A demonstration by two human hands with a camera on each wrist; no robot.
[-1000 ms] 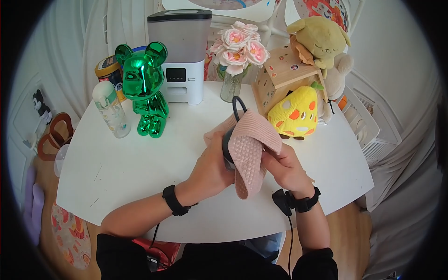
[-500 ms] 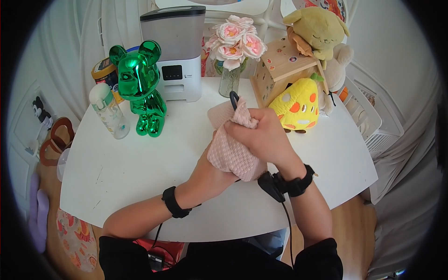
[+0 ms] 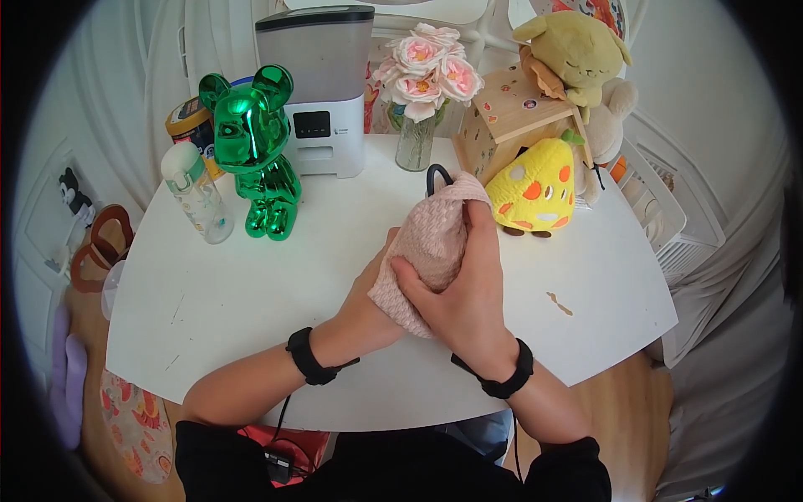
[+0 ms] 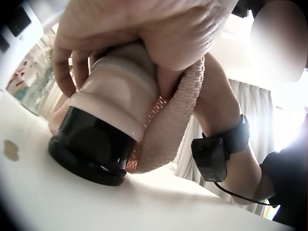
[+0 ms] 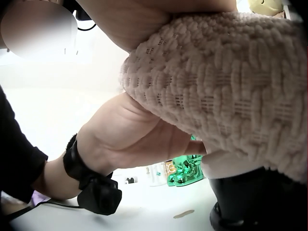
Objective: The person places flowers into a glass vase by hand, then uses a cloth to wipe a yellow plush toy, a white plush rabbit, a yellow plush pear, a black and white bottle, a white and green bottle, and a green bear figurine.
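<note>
A ribbed, textured pink cloth (image 3: 431, 238) is draped over a cup held above the table's middle, with a dark loop (image 3: 437, 177) sticking out at its far end. In the left wrist view the cup's pale body (image 4: 115, 91) and glossy black end (image 4: 94, 147) show beneath the cloth. The left hand (image 3: 368, 301) grips the cup from the left, its fingers mostly hidden by the cloth in the head view. The right hand (image 3: 468, 289) holds the cloth against the cup from the right, thumb on the near side, fingers at the far edge.
On the white table (image 3: 251, 309) stand a clear bottle (image 3: 201, 205), a shiny green bear figure (image 3: 251, 142), a white dispenser (image 3: 330, 138), a vase of pink roses (image 3: 416, 142), a yellow plush (image 3: 535, 188) and a wooden house (image 3: 510, 113) with a plush (image 3: 573, 54) on top.
The right hand has moved around the cup, from gripping near its top to lying along its right side. The cloth has shifted and now wraps the cup differently.
</note>
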